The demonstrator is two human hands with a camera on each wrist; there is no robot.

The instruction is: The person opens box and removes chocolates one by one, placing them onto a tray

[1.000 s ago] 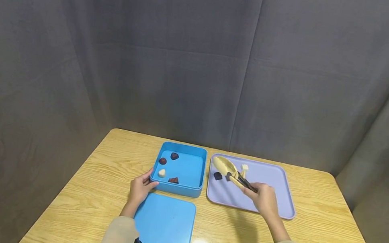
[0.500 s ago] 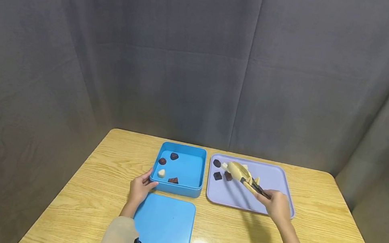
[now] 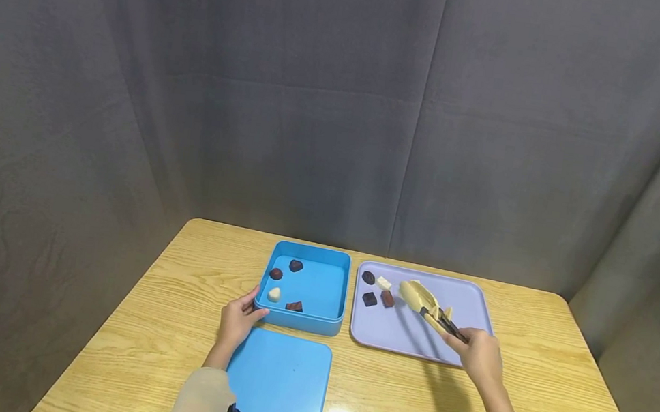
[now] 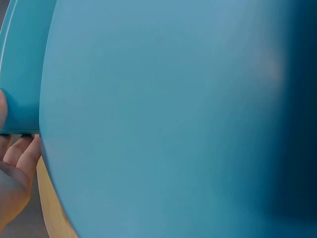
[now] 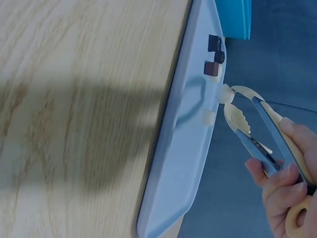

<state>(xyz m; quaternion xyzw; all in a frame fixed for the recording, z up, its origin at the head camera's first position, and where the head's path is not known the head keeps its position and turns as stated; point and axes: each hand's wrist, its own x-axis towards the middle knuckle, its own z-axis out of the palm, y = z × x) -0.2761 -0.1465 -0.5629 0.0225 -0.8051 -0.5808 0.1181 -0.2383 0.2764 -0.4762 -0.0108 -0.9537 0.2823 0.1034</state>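
Observation:
My right hand (image 3: 481, 355) grips a pair of tongs (image 5: 272, 134) with cream scoop-shaped ends and dark arms. In the right wrist view a pale cream piece (image 5: 226, 94) sits between the tips, above the lilac tray (image 3: 443, 343). On the tray's left part lie a dark round chocolate (image 3: 368, 277), a dark square chocolate (image 3: 369, 299), a brown chocolate (image 3: 387, 299) and a white chocolate (image 3: 383, 283). My left hand (image 3: 237, 322) holds the near left corner of an open blue box (image 3: 303, 324), thumb on its front wall. Several chocolates, including a white one (image 3: 274, 294), lie inside.
A flat blue lid (image 3: 283, 386) lies in front of the box, under my left forearm. Wooden tabletop (image 3: 379, 411) surrounds everything. Behind and at both sides hangs a grey curtain (image 3: 315, 128).
The right hand has moved right and nearer with the tongs, uncovering the chocolates on the tray's left part. My left hand and the box have stayed in place.

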